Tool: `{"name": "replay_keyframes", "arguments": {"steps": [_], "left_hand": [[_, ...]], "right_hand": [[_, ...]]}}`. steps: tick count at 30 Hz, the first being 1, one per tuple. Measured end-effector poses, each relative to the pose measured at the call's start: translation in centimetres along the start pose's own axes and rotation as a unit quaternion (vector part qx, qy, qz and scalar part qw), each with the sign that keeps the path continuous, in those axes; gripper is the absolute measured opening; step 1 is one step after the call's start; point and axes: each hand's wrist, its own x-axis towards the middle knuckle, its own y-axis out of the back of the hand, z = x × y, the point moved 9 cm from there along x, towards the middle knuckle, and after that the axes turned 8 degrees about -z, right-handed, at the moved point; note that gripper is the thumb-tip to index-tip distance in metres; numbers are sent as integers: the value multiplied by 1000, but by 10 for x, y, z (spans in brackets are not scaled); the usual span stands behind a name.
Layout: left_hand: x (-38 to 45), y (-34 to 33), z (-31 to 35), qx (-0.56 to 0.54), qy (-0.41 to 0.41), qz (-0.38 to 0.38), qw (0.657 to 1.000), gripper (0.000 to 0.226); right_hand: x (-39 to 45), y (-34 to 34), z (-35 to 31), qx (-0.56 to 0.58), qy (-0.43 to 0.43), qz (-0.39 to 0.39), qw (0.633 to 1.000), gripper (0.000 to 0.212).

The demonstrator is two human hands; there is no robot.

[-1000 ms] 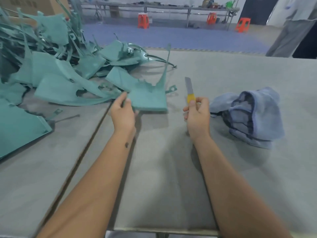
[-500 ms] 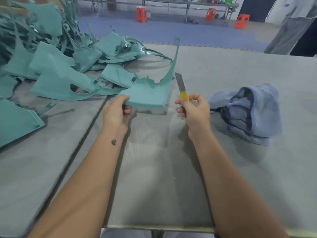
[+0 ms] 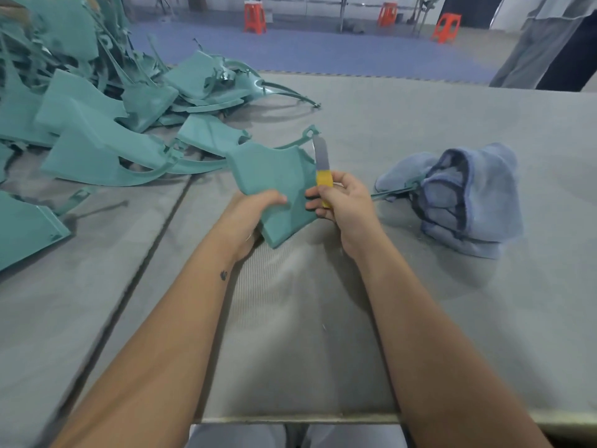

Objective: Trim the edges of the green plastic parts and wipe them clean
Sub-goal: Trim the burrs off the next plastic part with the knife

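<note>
I've pulled the green part (image 3: 277, 182) off the pile (image 3: 97, 124) towards me, left hand (image 3: 255, 208) gripping it; right hand (image 3: 342, 202) curled round the knife (image 3: 323, 173), blade now at its edge; blue cloth (image 3: 465, 198) lies right.

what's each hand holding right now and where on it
The left hand grips a green plastic part by its near left edge, lifted off the table. The right hand holds a knife by its yellow handle, blade pointing up beside the part.
</note>
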Motion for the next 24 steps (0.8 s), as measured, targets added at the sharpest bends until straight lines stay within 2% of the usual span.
{"name": "replay_keyframes", "arguments": {"steps": [3, 7, 8, 10, 12, 13, 15, 18, 21, 24], "left_hand": [[3, 7, 1, -30, -5, 46, 998, 33], [6, 22, -4, -184, -32, 177, 966, 19], [6, 21, -6, -239, -39, 177, 954, 14], [8, 14, -10, -329, -33, 136, 934, 12], [9, 7, -11, -332, 8, 91, 939, 23], [8, 5, -12, -322, 25, 78, 943, 29], [7, 1, -15, -330, 42, 68, 941, 35], [4, -9, -18, -331, 64, 52, 940, 29], [1, -12, -19, -297, 65, 54, 951, 17], [-2, -10, -15, -315, 52, 84, 944, 2]], "right_hand": [[-1, 4, 1, 19, -10, 28, 999, 19], [0, 4, 0, 20, 8, 21, 1000, 13], [0, 1, 2, 19, 3, 6, 1000, 9], [2, -4, 8, 3, -22, -21, 1000, 31], [4, -7, 10, -38, -37, -33, 998, 54], [4, -8, 9, -70, -32, -36, 996, 56], [1, -12, 5, -118, -7, -45, 992, 47], [-3, -14, 1, -104, 9, -57, 993, 28], [-6, -20, 0, -42, 2, -88, 995, 27], [-8, -24, 0, -24, -3, -111, 994, 31]]}}
